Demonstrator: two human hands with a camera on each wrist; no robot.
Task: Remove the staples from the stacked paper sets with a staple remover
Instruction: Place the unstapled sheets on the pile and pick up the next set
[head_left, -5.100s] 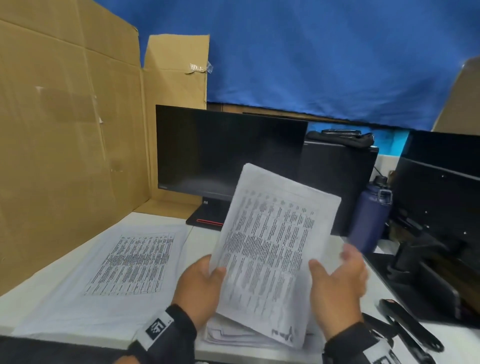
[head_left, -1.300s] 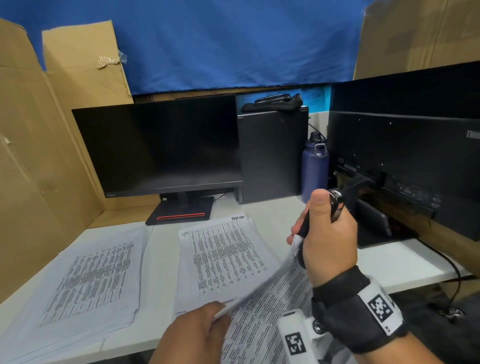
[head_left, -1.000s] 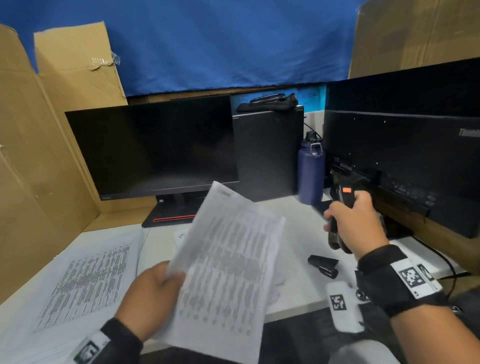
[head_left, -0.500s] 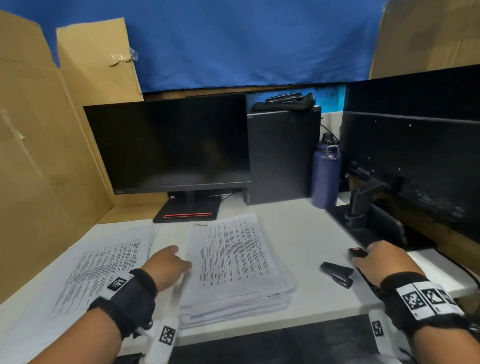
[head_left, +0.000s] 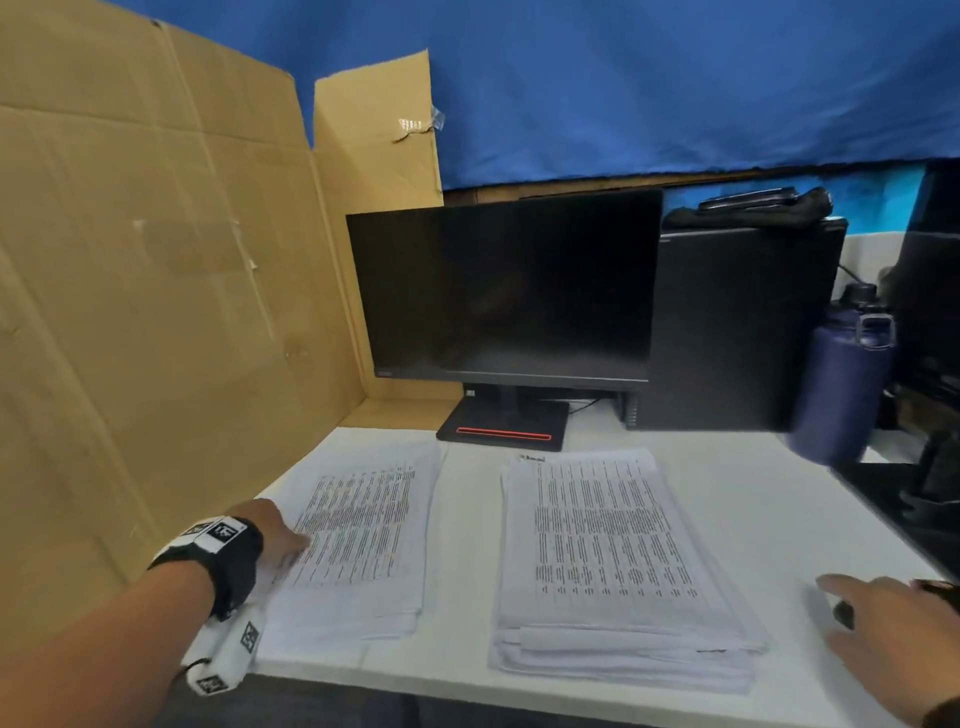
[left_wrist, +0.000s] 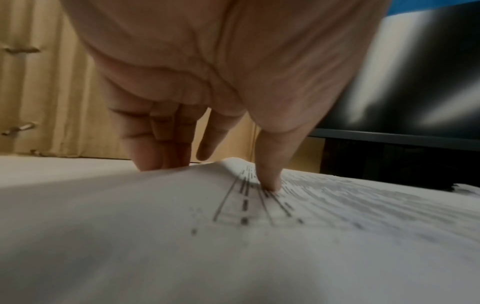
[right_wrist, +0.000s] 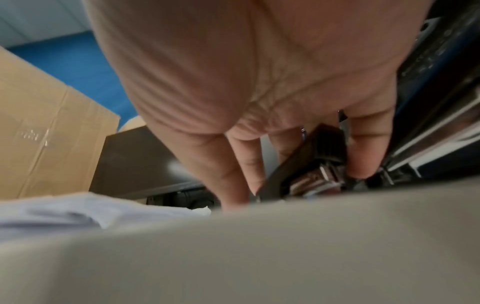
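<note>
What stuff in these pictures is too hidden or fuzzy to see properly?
- The staple remover: in the right wrist view the fingers cover much of it; in the head view the right hand hides nearly all of it.
- Staples in the two paper stacks: too small in the head view.
- The printed words on the left stack: blurred in the left wrist view.
- The left hand fingertips: hidden behind a lifted sheet edge in that view.
</note>
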